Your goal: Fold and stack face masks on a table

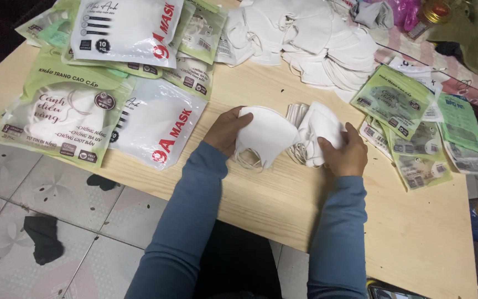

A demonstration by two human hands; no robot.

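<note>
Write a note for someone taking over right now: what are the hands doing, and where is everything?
Left hand: holds one white mask above the wooden table.
Right hand: grips a small stack of masks.
Done: filled packs lie at the table's left side.
Left: a loose mask pile at the far edge; flat green pouches to the right look unfilled.

Filled packets (112, 72) lie left on the table (416, 238), loose masks (316, 44) behind, flat pouches (416, 127) right
</note>
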